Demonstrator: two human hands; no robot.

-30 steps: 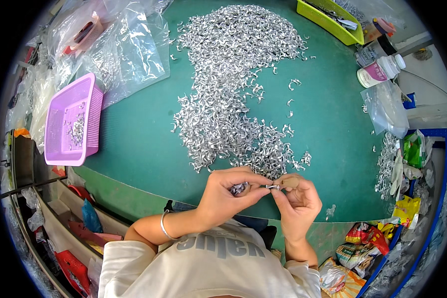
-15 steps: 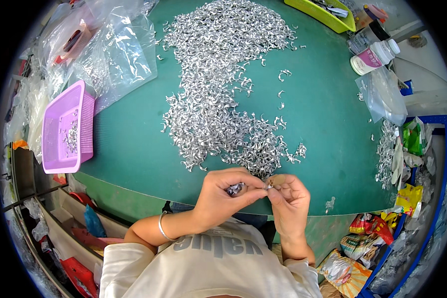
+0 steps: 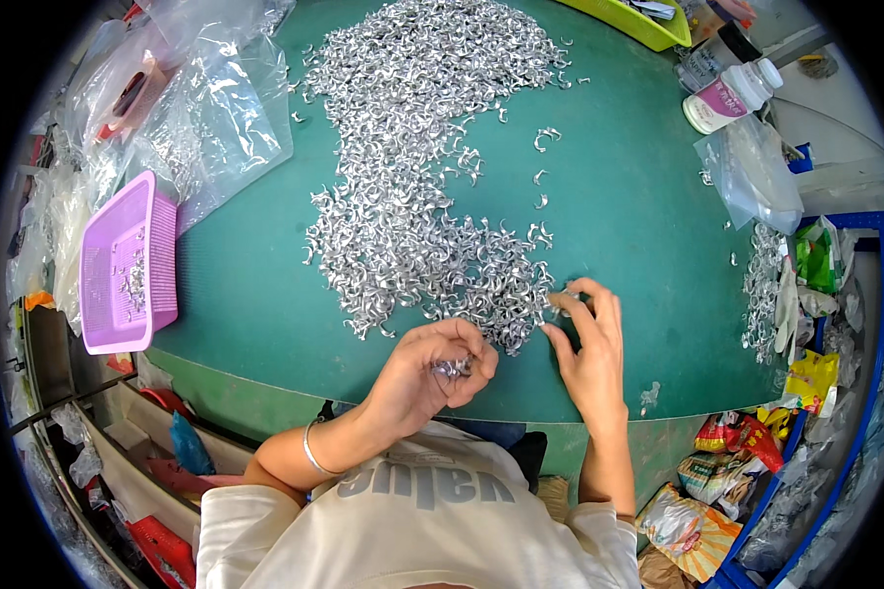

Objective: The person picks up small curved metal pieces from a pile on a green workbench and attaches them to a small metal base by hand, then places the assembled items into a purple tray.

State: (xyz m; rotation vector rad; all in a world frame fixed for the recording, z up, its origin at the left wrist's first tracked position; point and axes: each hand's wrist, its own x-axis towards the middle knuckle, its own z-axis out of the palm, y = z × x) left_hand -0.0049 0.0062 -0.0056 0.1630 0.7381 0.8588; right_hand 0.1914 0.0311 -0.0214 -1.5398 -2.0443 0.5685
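A big heap of small, curved silver metal pieces [image 3: 393, 216] spreads over the green table. My left hand [image 3: 432, 368], palm partly up, curls round several shiny metal pieces [image 3: 452, 367] near the table's front edge. At the heap's near right edge is my right hand [image 3: 591, 344], its thumb and forefinger apart beside the outermost pieces. Something tan covers one of its fingertips. Whether a single piece touches those fingertips is hard to make out.
A purple basket [image 3: 162, 280] with some metal pieces stands at left, beside clear plastic bags [image 3: 236, 118]. At far right are a white bottle [image 3: 732, 96], a plastic bag [image 3: 751, 177] and another small pile of pieces [image 3: 761, 294]. A yellow-green tray [image 3: 638, 25] sits at the back.
My hands were together at the fingertips; now they are apart. The right has moved forward to the heap's edge and opened, while the left has drawn slightly aside, still curled round its pieces.
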